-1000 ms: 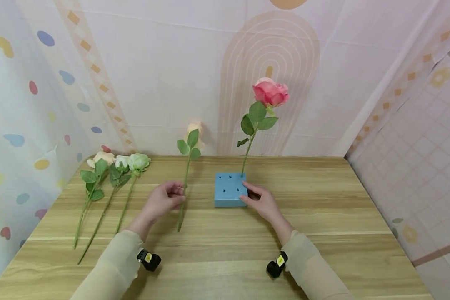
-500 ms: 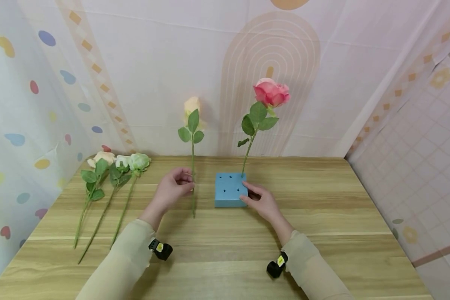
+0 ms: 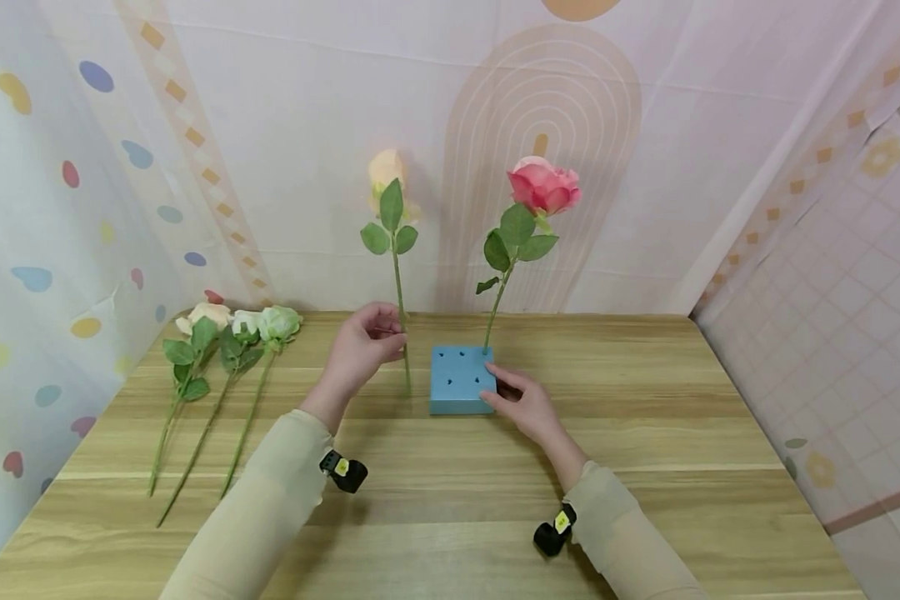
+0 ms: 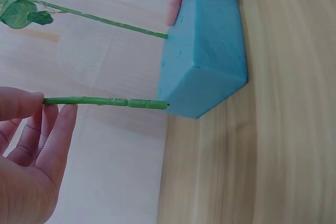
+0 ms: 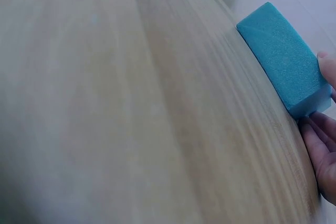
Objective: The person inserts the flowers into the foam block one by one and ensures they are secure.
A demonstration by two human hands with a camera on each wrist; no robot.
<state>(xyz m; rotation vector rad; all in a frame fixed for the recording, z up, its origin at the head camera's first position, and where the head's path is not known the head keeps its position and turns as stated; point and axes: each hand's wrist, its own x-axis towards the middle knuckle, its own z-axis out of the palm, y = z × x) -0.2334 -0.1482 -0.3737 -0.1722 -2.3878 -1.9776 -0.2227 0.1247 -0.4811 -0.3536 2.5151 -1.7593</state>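
Observation:
My left hand [image 3: 366, 343] pinches the stem of a pale peach rose [image 3: 387, 173] and holds it upright, off the table, left of the blue foam block [image 3: 457, 406]. In the left wrist view the stem's cut lower end [image 4: 157, 105] stands out past the fingertips and overlaps the block's near corner; contact cannot be told. My right hand [image 3: 523, 403] grips the block's right side between thumb and fingers. The block's top has several small holes. A pink rose [image 3: 543, 187] stands in its back right corner, leaning right.
On the left of the wooden table [image 3: 435, 500] lie a peach rose [image 3: 207, 315], a white rose [image 3: 246, 323] and a pale green rose [image 3: 279, 323], stems toward the front. A printed cloth backdrop [image 3: 315, 150] hangs behind the table and along both sides.
My left hand has moved right and away from me, raising the peach rose, whose stem has come closer to the block. The right hand, block and pink rose have stayed in place.

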